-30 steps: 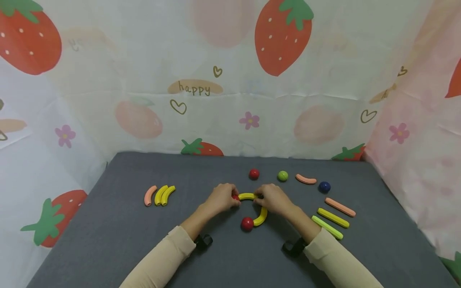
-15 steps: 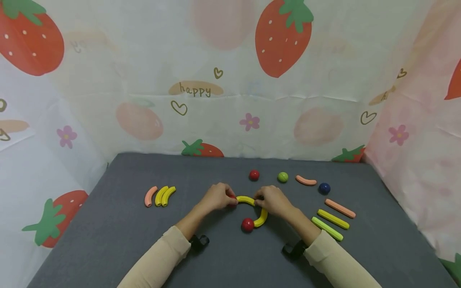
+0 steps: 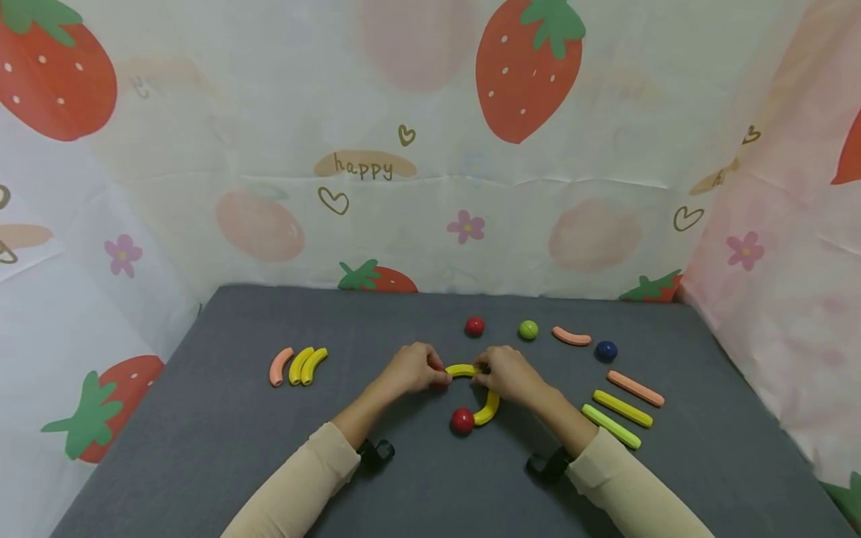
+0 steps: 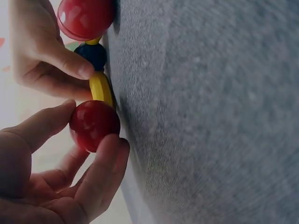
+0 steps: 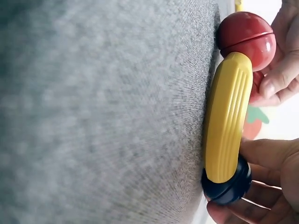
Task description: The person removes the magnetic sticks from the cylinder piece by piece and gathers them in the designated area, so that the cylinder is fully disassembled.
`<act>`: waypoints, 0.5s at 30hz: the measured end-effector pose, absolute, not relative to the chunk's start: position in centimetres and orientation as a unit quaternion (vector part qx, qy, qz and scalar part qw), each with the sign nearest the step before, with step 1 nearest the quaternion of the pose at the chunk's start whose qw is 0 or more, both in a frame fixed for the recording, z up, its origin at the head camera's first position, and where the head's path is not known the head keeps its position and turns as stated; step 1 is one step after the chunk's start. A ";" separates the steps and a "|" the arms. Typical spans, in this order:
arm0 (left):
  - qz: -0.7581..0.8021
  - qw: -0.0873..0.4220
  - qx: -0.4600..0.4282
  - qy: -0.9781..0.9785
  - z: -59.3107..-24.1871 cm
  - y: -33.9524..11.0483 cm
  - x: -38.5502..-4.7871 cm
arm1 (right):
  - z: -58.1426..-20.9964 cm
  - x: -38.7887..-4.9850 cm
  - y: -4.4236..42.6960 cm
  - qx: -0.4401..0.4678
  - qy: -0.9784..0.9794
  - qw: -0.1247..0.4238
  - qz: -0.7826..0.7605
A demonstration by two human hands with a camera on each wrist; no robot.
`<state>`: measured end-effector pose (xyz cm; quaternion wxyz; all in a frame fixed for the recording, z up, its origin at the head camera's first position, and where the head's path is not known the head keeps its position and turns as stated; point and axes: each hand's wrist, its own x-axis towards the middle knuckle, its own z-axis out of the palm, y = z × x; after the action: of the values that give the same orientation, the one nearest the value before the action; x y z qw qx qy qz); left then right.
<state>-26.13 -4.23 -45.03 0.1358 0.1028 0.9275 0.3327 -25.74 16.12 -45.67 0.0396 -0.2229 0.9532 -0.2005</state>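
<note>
My left hand [image 3: 412,368] pinches a red ball [image 4: 95,125] between thumb and fingers. That ball sits at the left end of a yellow curved rod [image 3: 461,370]. At the rod's other end my right hand [image 3: 509,373] grips a dark blue ball [image 5: 229,184], which the head view hides behind the fingers. From the blue ball a second yellow curved rod [image 3: 487,409] bends down towards another red ball [image 3: 462,421]. Together the pieces form an open arc lying on the grey cloth, seen close up in both wrist views.
Left on the table [image 3: 222,448] lie a pink curved rod [image 3: 280,367] and two yellow curved rods [image 3: 308,365]. Behind and right are a red ball [image 3: 474,326], green ball [image 3: 528,329], pink curved rod [image 3: 572,336], blue ball [image 3: 606,350] and several straight rods [image 3: 622,409].
The left hand, with the red ball and upper yellow rod, shifted slightly left and nearer, then back right. The right hand has barely moved. The other pieces lie as before.
</note>
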 end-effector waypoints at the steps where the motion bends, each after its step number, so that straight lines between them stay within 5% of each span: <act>1: 0.332 0.138 0.111 0.926 -45.0 -4.2 -26.1 | -45.7 -25.8 16.1 -0.224 0.953 0.039 -0.199; 15: 0.318 0.139 0.134 0.928 -45.3 -3.8 -25.9 | -45.4 -25.7 15.6 -0.232 0.956 0.025 -0.179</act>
<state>-25.91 -3.80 -45.25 0.1393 0.1338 0.9281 0.3184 -25.67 15.59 -45.43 0.0246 -0.2316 0.9559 -0.1789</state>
